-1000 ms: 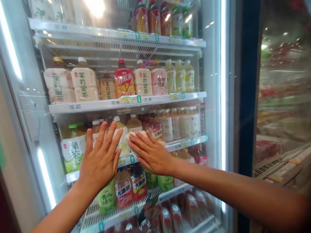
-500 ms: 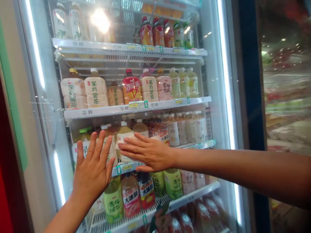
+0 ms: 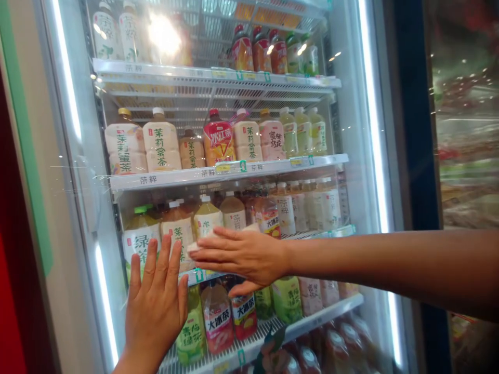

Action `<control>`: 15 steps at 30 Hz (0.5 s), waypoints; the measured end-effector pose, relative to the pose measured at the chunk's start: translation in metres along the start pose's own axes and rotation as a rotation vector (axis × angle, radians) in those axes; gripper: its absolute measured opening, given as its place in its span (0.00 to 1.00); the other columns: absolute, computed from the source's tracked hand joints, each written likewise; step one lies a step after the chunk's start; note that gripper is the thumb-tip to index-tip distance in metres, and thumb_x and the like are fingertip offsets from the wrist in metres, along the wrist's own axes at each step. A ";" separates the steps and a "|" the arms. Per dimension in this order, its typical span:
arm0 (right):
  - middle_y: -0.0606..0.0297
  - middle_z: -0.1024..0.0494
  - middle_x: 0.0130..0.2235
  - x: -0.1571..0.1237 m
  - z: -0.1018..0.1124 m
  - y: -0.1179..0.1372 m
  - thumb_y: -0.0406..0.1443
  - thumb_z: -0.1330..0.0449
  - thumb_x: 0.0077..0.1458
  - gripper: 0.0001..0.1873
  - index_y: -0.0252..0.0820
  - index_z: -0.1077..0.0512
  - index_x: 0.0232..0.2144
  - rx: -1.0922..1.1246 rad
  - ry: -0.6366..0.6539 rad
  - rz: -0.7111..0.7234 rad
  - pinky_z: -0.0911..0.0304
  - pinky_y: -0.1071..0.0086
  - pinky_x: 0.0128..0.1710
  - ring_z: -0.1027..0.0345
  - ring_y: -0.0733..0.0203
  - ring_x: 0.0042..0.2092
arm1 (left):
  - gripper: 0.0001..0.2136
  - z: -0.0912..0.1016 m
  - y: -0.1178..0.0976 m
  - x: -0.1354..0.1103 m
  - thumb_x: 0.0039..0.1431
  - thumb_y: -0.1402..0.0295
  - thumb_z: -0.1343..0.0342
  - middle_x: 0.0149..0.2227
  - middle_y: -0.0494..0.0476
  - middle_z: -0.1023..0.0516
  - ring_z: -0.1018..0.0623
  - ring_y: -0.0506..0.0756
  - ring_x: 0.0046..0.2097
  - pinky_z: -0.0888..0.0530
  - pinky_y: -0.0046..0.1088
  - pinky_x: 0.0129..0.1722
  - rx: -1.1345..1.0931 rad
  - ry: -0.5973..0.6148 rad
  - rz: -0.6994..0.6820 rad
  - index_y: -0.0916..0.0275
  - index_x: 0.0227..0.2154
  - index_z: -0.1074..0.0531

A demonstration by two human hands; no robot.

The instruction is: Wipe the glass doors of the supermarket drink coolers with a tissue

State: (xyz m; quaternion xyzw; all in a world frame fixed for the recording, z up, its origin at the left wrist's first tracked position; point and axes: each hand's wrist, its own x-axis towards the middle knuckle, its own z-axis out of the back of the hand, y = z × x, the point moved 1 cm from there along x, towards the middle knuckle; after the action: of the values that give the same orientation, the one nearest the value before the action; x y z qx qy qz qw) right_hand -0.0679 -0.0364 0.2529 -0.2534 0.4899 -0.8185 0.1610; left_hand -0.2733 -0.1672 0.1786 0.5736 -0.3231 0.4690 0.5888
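Cloth (image 3: 194, 246) under flat right hand (image 3: 244, 254) on glass (image 3: 351, 130); left hand (image 3: 156, 306), 7 o'clock, splayed, empty; even pressure advised.

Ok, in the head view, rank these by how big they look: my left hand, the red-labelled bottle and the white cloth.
1. left hand, though it is nearest the camera.
2. red-labelled bottle.
3. white cloth, mostly hidden under the right hand.
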 end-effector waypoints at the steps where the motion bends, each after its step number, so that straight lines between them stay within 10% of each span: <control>1: 0.60 0.46 0.74 0.000 0.001 -0.001 0.57 0.53 0.67 0.42 0.34 0.45 0.71 0.002 0.013 0.033 0.65 0.54 0.76 0.61 0.54 0.76 | 0.34 0.000 -0.001 -0.002 0.67 0.70 0.49 0.75 0.60 0.54 0.55 0.60 0.76 0.59 0.47 0.75 0.003 0.001 0.001 0.65 0.72 0.54; 8: 0.55 0.54 0.76 0.027 0.026 -0.072 0.49 0.52 0.69 0.39 0.34 0.53 0.73 -0.072 -0.087 -0.451 0.71 0.48 0.75 0.72 0.51 0.77 | 0.35 0.001 -0.002 -0.007 0.66 0.72 0.49 0.75 0.59 0.57 0.56 0.60 0.76 0.59 0.46 0.75 0.019 0.010 0.011 0.65 0.73 0.56; 15: 0.68 0.42 0.72 -0.011 -0.010 0.026 0.52 0.48 0.67 0.34 0.42 0.38 0.68 0.002 -0.048 0.030 0.55 0.58 0.74 0.58 0.58 0.75 | 0.35 0.002 -0.001 -0.015 0.67 0.70 0.49 0.75 0.57 0.56 0.55 0.59 0.76 0.59 0.45 0.75 -0.010 0.015 0.020 0.62 0.73 0.56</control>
State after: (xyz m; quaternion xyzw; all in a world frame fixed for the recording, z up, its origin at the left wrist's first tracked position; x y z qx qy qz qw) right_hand -0.0641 -0.0359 0.2232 -0.2653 0.4887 -0.8102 0.1855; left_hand -0.2771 -0.1716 0.1647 0.5638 -0.3269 0.4776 0.5892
